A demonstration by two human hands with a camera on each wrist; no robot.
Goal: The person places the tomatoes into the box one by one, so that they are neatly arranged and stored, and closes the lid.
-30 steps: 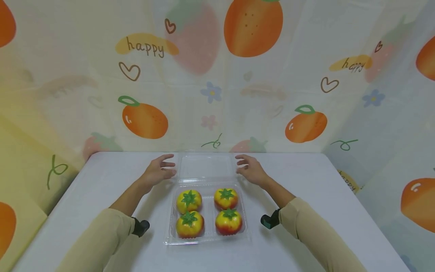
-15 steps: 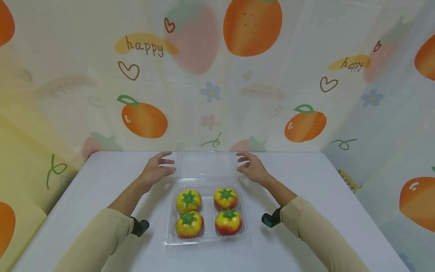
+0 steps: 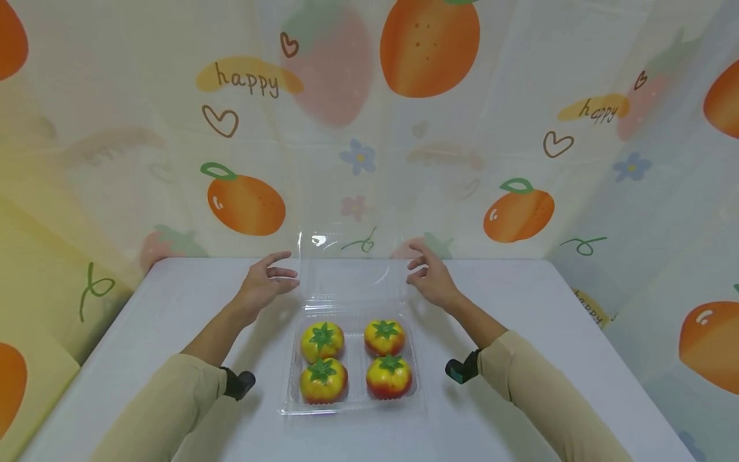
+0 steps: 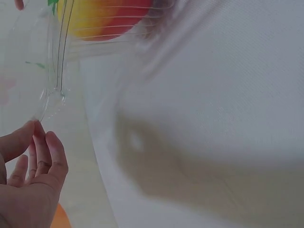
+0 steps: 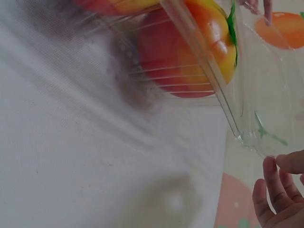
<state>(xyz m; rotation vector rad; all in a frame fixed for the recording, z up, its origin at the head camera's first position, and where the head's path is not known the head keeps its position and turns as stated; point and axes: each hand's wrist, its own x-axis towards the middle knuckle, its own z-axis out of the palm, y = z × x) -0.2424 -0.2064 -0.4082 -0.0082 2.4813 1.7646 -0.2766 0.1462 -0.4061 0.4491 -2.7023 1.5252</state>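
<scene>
A clear plastic clamshell box [image 3: 355,390] sits on the table, its hinge on the far side. Inside it are several yellow-and-red, tomato-like fruits [image 3: 323,384] with green star-shaped leaf tops, set in two columns. The hinged lid [image 3: 352,273] stands raised behind the base. At its left edge, my left hand [image 3: 262,285] pinches the plastic between thumb and fingertip, clearest in the left wrist view. My right hand [image 3: 434,280] pinches the opposite edge the same way; in the right wrist view its fingertips [image 5: 270,164] meet at the lid's rim.
The white table [image 3: 190,289] carries the box near its middle. Close behind the table's far edge hangs a fruit-print curtain [image 3: 323,179], which continues along both sides. A small black device [image 3: 462,370] is worn at each sleeve cuff.
The lid has swung up toward upright, its far edge now higher against the curtain. Both hands have risen slightly with it, the right more visibly. The base and fruits stay put.
</scene>
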